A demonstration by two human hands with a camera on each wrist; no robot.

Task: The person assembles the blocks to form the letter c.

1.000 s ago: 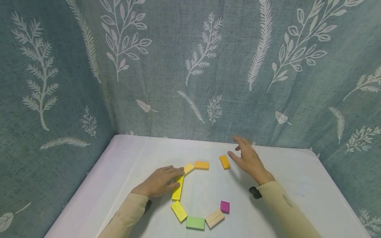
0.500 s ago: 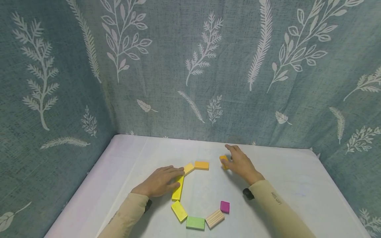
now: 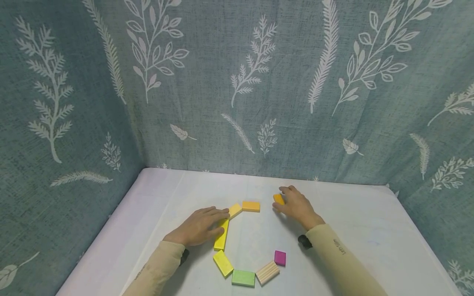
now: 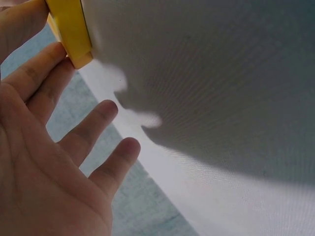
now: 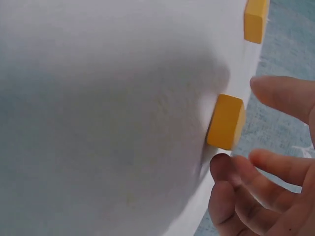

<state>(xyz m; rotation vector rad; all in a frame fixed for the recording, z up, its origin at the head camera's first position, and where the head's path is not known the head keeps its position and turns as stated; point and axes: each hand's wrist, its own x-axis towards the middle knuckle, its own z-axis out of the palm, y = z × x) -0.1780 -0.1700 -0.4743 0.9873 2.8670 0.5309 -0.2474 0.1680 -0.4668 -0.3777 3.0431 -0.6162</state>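
Observation:
My left hand (image 3: 200, 228) lies over the long yellow block (image 3: 221, 236) in the head view. Up close in the left wrist view, thumb and two fingers hold this yellow block (image 4: 71, 32), while the other two fingers stretch out above the table. My right hand (image 3: 298, 206) is at the orange block (image 3: 278, 199), partly covering it. The right wrist view has that orange block (image 5: 226, 122) between the thumb on one side and bent fingers on the other. A small gap shows between thumb and block; the fingertips are very near its other end.
A pale yellow block (image 3: 235, 211) and an orange block (image 3: 251, 206) continue the curve from the long yellow one. Nearer lie a yellow block (image 3: 223, 263), a green block (image 3: 243, 278), a ridged wooden block (image 3: 267, 273) and a purple square block (image 3: 279, 258). Patterned cloth (image 3: 237, 82) hangs behind the white table.
My right hand has come down and to the left, from beside the orange block to around it. The left hand and the blocks stay in place.

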